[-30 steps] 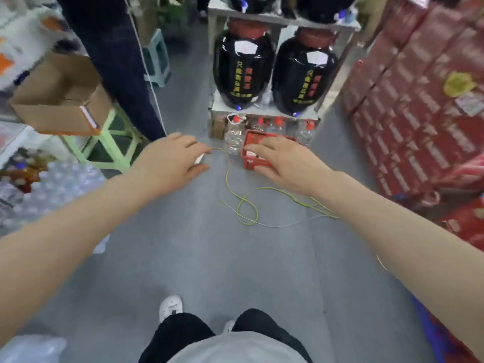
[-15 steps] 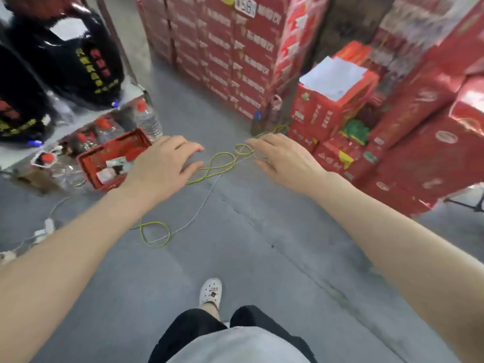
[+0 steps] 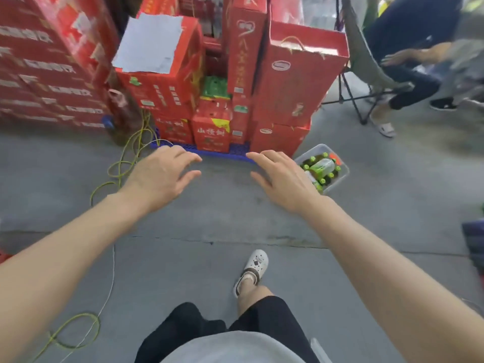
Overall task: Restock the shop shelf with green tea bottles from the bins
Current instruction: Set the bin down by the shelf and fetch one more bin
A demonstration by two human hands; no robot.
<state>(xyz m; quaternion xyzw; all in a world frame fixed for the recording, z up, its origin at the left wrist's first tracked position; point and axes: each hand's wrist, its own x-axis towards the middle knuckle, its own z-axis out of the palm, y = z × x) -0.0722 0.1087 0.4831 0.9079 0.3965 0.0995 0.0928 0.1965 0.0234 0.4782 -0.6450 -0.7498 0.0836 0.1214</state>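
A clear plastic bin (image 3: 340, 176) stands on the grey floor at the right of the red box stack. It holds several green-capped tea bottles (image 3: 321, 166), one lying on top of the others. My right hand (image 3: 281, 176) hovers just left of the bin, fingers apart, holding nothing, and it hides the bin's near left corner. My left hand (image 3: 161, 174) is stretched out further left over bare floor, also open and empty. No shelf is in view.
Stacked red cartons (image 3: 285, 82) on a blue pallet (image 3: 235, 150) rise straight ahead, with more red cases (image 3: 44, 66) at left. A green-yellow cable (image 3: 123, 163) loops over the floor at left. A seated person (image 3: 416, 72) on a folding chair is at the upper right.
The view has swung right, from the black jars and red crate to the red carton stack. The bin of green tea bottles has come into sight beside my right hand.
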